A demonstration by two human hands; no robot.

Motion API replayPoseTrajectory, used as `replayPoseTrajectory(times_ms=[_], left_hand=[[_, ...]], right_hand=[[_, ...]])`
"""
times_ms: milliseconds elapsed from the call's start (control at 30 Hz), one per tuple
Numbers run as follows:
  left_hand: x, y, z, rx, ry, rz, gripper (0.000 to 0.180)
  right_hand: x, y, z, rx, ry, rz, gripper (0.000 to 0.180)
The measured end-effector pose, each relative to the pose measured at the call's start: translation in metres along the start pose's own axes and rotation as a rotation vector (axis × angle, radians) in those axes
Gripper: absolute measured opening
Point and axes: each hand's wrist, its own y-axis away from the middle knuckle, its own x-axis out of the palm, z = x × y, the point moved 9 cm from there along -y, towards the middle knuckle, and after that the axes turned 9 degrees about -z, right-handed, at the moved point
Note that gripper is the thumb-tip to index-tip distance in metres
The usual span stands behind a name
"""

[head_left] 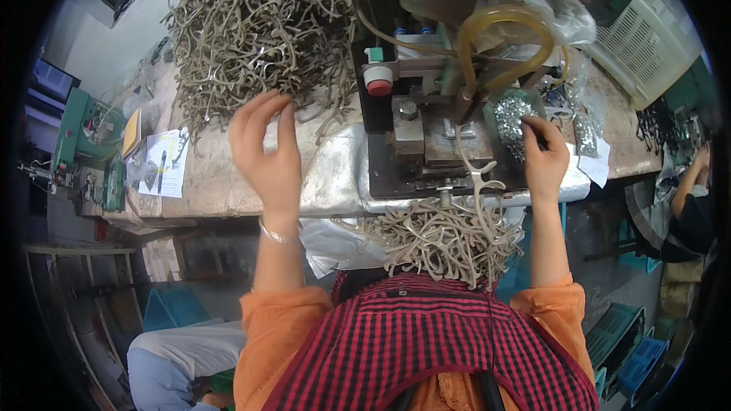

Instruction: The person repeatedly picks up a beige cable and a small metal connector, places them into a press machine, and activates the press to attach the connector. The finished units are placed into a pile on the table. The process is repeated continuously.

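My left hand (266,154) is raised, fingers apart and holding nothing, at the near edge of a large heap of grey branched metal pieces (259,38). My right hand (547,158) has thumb and fingers drawn together beside a container of small shiny metal bits (514,116); anything pinched there is too small to make out. Between the hands stands a press machine (409,137). One branched metal piece (481,175) lies with its upper end at the die block (457,141) and its forked part hanging over the front. More such pieces (449,240) are piled below, at the bench edge.
A red push button (378,87) sits on the press's left side, and a yellowish hose (506,15) loops above. Papers (164,164) and a green machine (87,133) are at left. A pale plastic crate (643,38) stands far right. Another person's arm (689,179) shows at right.
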Motion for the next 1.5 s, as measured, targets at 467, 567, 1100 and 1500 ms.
replayPoseTrajectory(times_ms=[467, 567, 1100, 1500], left_hand=[[0.065, 0.060, 0.119, -0.461, 0.169, 0.166, 0.014], [0.056, 0.046, 0.086, -0.565, 0.541, 0.146, 0.009], [0.015, -0.030, -0.102, -0.062, 1.101, 0.122, 0.013], [0.018, 0.033, -0.172, 0.569, 0.666, 0.412, 0.026]], right_hand=[[-0.062, 0.023, -0.021, 0.179, 0.060, 0.025, 0.014], [-0.049, 0.013, 0.030, 0.107, -0.099, 0.115, 0.013], [0.067, 0.011, 0.106, 0.446, -0.782, 0.360, 0.057], [-0.007, 0.007, 0.010, -0.254, 0.701, 0.056, 0.023]])
